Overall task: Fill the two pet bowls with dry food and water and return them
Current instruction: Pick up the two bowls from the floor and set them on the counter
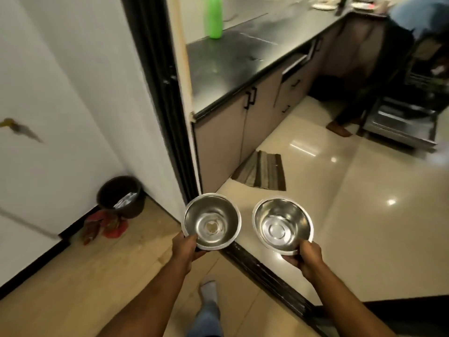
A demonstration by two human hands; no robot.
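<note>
I carry two steel pet bowls at waist height over a dark door threshold. My left hand (185, 249) grips the near rim of the left steel bowl (211, 221), which has a pale smear of residue at its bottom. My right hand (307, 257) holds the near rim of the right steel bowl (283, 223), which looks bare and shiny inside. Both bowls are upright and hold no food or water.
A black kitchen counter (243, 66) with a green bottle (215, 17) runs ahead over grey cabinets. A striped mat (262, 171) lies on the glossy floor. Another person (388, 57) stands by an open drawer rack (401, 122) at the far right. A dark bucket (120, 197) and red cloth sit left.
</note>
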